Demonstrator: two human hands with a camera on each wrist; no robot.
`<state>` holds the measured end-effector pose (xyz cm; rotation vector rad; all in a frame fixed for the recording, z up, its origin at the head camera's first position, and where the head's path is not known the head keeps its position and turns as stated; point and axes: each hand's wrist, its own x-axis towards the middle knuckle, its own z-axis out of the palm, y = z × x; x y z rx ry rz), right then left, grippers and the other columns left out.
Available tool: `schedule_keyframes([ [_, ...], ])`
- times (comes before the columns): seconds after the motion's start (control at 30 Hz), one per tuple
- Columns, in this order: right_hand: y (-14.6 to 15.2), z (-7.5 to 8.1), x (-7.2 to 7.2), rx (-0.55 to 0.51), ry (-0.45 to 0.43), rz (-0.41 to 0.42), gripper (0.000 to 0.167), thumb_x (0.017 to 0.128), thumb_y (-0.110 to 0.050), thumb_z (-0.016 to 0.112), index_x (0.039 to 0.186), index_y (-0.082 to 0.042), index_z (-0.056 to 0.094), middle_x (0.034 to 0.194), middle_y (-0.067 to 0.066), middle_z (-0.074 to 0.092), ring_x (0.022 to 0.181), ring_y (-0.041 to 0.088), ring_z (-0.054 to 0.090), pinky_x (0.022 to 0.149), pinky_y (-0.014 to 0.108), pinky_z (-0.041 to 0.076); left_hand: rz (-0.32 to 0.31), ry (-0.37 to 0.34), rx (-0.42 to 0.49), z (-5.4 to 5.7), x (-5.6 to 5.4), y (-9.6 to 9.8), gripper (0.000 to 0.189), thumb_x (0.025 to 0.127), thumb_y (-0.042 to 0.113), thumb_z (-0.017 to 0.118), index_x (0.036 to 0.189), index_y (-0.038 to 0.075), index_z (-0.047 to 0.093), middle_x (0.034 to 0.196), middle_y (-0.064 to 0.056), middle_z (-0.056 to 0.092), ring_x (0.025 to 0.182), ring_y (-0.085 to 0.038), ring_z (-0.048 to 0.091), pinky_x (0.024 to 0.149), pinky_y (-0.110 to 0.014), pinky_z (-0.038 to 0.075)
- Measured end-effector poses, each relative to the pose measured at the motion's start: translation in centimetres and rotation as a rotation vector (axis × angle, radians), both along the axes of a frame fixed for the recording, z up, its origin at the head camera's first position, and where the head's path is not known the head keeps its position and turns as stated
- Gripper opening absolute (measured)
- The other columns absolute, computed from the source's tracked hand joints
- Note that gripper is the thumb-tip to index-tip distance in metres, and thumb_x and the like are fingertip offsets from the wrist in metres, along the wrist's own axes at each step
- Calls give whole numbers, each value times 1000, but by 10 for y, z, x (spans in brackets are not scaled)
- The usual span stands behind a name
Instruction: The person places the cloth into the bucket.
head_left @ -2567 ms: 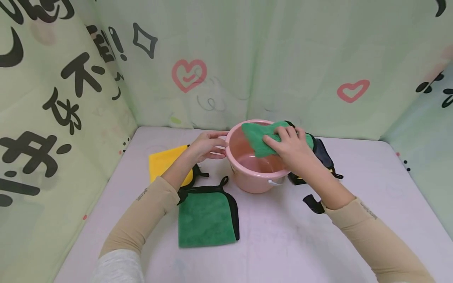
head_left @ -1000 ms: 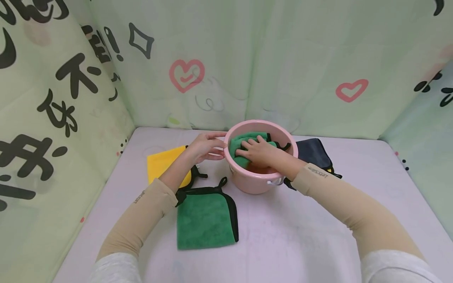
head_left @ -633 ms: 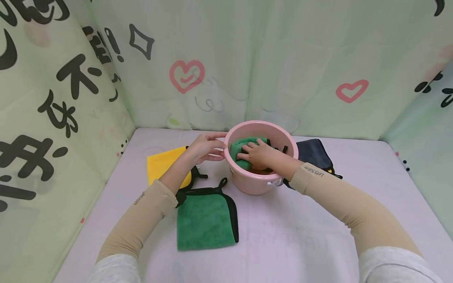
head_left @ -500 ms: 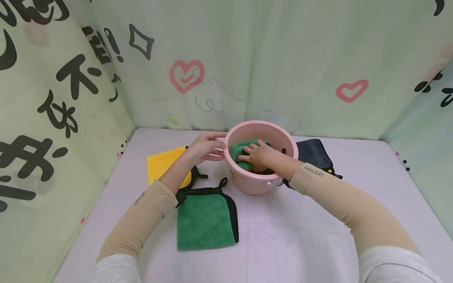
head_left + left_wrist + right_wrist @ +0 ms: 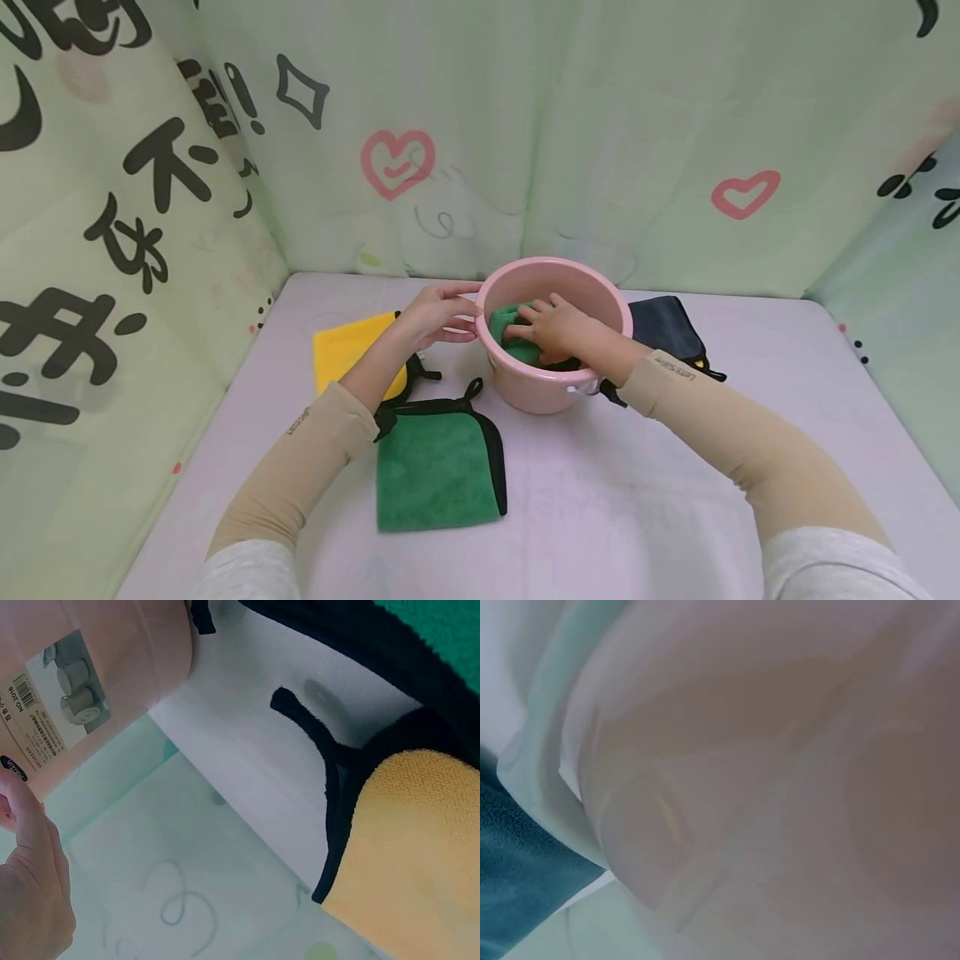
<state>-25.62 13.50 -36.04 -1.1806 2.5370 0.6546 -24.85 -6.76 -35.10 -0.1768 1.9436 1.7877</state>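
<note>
A pink bucket (image 5: 525, 393) stands near the back of the table. Inside it, against the left wall, sits a bunched green towel (image 5: 504, 323) with black trim. My right hand (image 5: 558, 332) reaches in over the near-right rim and presses on that towel with spread fingers; its lower part is hidden by the rim. At the bucket's left side, my left hand (image 5: 441, 312) steadies the rim with extended fingers. In the left wrist view the left hand (image 5: 34, 885) is beside the labelled bucket wall (image 5: 150, 652). The right wrist view shows mostly blurred bucket wall (image 5: 727, 787), no hand.
A flat green towel (image 5: 441, 471) with black edging lies in front of the bucket. Partly under my left arm is a yellow towel (image 5: 345, 346). A dark folded cloth (image 5: 666, 325) lies right of the bucket. Printed curtains (image 5: 570, 125) close off the back and sides.
My right hand has lowered the green towel from above the bucket's mouth into it and pressed it deeper. My left hand has stayed at the rim.
</note>
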Motion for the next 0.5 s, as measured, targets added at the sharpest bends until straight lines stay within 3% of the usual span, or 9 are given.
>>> schedule_keyframes([
  [0.17, 8, 8, 11, -164, 144, 41, 58, 79, -39, 69, 130, -29, 44, 117, 10, 45, 103, 28, 44, 79, 42, 39, -4, 0, 4, -2, 0, -1, 43, 86, 13, 63, 128, 19, 54, 108, -11, 61, 82, -23, 64, 72, -33, 56],
  [0.27, 15, 18, 18, -293, 183, 27, 54, 79, -35, 70, 126, -27, 46, 113, 10, 46, 102, 29, 45, 82, 45, 40, -7, 5, 15, -2, -1, -1, 43, 86, 13, 63, 128, 19, 54, 107, -12, 61, 81, -23, 64, 72, -33, 56],
  [0.5, 39, 45, 28, -524, 184, -111, 47, 85, -26, 64, 128, -20, 44, 124, 12, 42, 117, 33, 36, 95, 56, 29, -11, -4, 28, 0, -1, -2, 44, 86, 12, 63, 128, 19, 53, 106, -12, 61, 79, -22, 64, 72, -34, 55],
])
